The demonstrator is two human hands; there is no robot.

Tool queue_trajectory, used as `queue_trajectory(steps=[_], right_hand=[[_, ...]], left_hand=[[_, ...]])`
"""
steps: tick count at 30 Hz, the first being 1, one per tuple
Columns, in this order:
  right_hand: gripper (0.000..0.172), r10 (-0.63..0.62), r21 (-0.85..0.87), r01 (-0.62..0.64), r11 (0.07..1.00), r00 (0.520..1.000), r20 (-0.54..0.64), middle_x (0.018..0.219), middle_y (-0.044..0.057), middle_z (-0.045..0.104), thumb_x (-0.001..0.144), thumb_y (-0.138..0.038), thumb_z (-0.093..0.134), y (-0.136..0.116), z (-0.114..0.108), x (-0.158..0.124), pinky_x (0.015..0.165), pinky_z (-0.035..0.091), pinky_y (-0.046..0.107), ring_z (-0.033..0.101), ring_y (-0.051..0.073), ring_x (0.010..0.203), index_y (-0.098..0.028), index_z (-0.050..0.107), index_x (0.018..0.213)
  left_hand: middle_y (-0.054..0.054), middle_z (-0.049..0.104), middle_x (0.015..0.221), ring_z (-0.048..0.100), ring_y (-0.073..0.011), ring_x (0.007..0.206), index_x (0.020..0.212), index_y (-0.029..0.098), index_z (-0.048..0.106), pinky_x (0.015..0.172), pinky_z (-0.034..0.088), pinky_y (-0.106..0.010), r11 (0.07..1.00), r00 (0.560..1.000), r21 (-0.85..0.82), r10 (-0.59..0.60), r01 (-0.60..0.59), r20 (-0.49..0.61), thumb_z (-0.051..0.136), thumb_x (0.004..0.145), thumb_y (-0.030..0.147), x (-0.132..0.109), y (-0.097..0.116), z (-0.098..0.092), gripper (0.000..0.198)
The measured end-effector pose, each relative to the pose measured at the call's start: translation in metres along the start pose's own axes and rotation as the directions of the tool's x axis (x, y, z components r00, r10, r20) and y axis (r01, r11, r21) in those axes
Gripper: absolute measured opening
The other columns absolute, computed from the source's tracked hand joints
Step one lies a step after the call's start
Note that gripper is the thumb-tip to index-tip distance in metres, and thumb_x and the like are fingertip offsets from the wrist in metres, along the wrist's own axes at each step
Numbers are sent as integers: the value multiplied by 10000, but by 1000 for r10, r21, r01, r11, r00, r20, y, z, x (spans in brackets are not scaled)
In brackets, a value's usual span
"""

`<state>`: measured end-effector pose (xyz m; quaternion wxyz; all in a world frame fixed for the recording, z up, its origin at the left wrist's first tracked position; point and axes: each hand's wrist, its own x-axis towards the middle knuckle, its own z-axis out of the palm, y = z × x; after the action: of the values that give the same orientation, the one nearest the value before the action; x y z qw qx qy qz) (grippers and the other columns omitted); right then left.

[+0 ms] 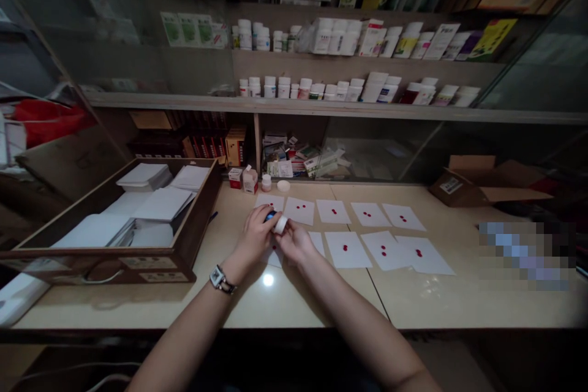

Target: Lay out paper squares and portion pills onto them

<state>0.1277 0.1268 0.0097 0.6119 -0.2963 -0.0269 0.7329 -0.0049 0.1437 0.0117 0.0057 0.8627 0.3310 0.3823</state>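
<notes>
A small white pill bottle [280,225] with a blue label lies tilted between my two hands, above the counter. My left hand [255,231], with a watch [221,279] on its wrist, is closed round the labelled part. My right hand [294,241] is closed at the white end, its fingertips partly hidden. Around and under the hands, white paper squares [333,211] lie in two rows, most with red tablets [345,248] on them. Some papers near my hands are partly covered.
To the left stands a wooden drawer [184,260] holding stacks of white paper. Behind my hands are small boxes [250,179], a small white bottle [266,182] and a round white lid [283,185]. Shelves of medicine bottles rise behind. An open cardboard box [463,188] sits at right.
</notes>
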Motion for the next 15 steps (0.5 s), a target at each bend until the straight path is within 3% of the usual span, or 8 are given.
queue_trajectory(steps=[4,8,15], right_hand=[[183,48,35,-48,998,999,0,751,31,675,865,-70,441,-3,-1,-1,630,536,214,651,124,680,-161,598,841],[169,61,12,-62,998,995,80,776,39,681,818,-34,501,-5,-7,2,672,543,234,661,135,735,-154,612,858],[254,-35,-170,78,982,970,240,905,58,702,656,-54,697,1,-21,13,804,519,256,652,153,857,-134,653,893]], left_hand=[[-131,565,1174,491,-271,1116,1229,201,595,962,443,-464,1000,998,-3,-4,4,64,506,748,44,1,-8,-8,513],[-114,554,1178,471,-281,1118,1269,247,566,943,435,-479,1000,993,20,-15,12,113,548,751,70,1,-14,-19,547],[-114,527,1171,454,-262,1117,1276,225,562,971,429,-445,999,995,-28,21,-18,100,516,766,49,2,-15,-22,542]])
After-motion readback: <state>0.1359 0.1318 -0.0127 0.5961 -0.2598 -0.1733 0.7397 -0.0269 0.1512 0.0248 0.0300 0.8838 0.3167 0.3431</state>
